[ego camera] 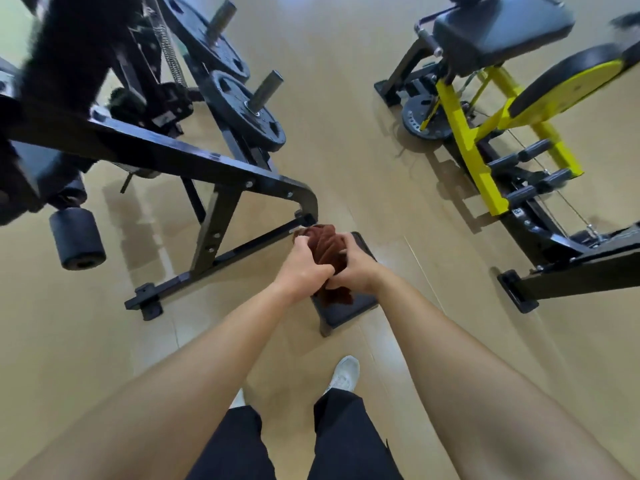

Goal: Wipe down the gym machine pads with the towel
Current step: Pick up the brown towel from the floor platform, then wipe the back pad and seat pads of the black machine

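A glossy tan floor (pixel 346 98) reflects soft light, with a black steel machine frame (pixel 194 157) carrying weight plates (pixel 235 123) at left and a yellow-framed machine (pixel 462 133) at right

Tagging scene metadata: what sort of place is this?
Most likely a gym, possibly a home gym: round black weight plates on a black steel machine frame, and a yellow-framed cable machine with a black padded seat.
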### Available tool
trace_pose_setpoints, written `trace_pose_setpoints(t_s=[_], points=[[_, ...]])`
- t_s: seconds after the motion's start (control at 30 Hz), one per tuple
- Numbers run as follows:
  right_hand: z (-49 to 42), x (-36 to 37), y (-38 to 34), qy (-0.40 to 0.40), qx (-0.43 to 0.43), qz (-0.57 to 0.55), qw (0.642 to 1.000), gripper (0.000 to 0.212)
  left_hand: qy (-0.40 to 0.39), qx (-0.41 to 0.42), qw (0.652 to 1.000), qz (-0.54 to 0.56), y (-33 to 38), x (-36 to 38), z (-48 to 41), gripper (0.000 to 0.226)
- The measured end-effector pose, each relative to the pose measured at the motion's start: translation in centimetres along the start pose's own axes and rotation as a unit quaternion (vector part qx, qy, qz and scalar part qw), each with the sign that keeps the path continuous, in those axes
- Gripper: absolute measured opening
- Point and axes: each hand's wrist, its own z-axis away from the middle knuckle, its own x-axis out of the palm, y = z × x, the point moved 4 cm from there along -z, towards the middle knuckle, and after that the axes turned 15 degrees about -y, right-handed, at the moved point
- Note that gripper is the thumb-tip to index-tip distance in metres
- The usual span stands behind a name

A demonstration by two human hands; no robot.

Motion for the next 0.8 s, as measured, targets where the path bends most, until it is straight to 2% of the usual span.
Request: trace_pose_setpoints(t_s=[0.1,0.2,0.37,0.6,0.8], points=[[0.5,3.0,-6.0,0.009,-0.024,0.029,0.999,0.071,0.04,0.043,0.997,0.056,-0.7,-4.6,4.6,0.098],[0.1,7.3,-12.1,-0.01,-0.028,0.06,0.998,0.072,0.057,0.078,0.994,0.041,-2.1,-9.5,9.6,0.106],[-1.5,15.6,-22.3,-0.034,-0.007,0.145,0.989,0.073,0.054,0.093,0.994,-0.006,-6.2,-18.9,17.7,0.082],[-3.6,24.6,-37.4,-0.079,-0.023,0.21,0.974,0.046,0.068,0.109,0.99,0.061,-10.0,-34.1,26.3,0.067],[-5.5,30.8,-47.5,-0.053,-0.069,0.219,0.972,0.034,0.13,0.134,0.977,0.103,-11.8,-44.6,30.7,0.06]])
